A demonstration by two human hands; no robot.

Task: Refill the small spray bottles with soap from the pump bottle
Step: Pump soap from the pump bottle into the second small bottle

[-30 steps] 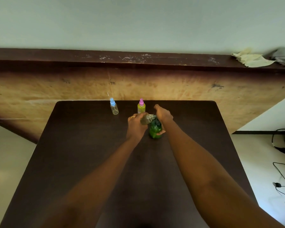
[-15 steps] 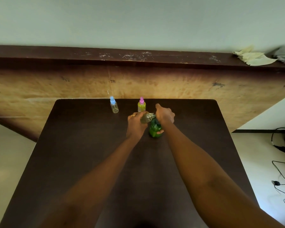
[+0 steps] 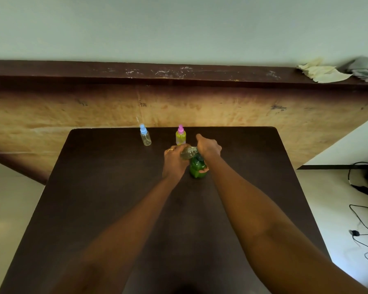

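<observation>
the small clear plastic spray bottle (image 3: 188, 152) lies tilted close to level in the left hand (image 3: 174, 161), its long axis running left to right across the view, its narrow neck pointing right toward the right hand (image 3: 208, 146) and its base tucked into the left palm. it looks see-through with a faint yellowish tint; how full it is i cannot tell. the left hand's fingers curl round its body, a gold ring (image 3: 170, 150) on one finger. it is held over the far middle of the dark brown rectangular table (image 3: 115, 209), right at the top of the green translucent plastic pump bottle (image 3: 197, 169).

the pump bottle stands upright on the table, long axis vertical. the right hand covers its top with curled fingers, and a fingertip shows against the front of the green body, so this hand grips it; the pump head is hidden under the hand.

near the table's far edge stand two more small bottles, upright and apart: a clear spray bottle with a blue cap (image 3: 145, 136) to the left, and a yellow-green spray bottle with a pink cap (image 3: 180, 136) just beyond the left knuckles.

on the dark wooden ledge (image 3: 179, 71) along the wall, far right, lie a crumpled cream cloth (image 3: 323, 72) and a crumpled grey cloth (image 3: 363, 67).
</observation>
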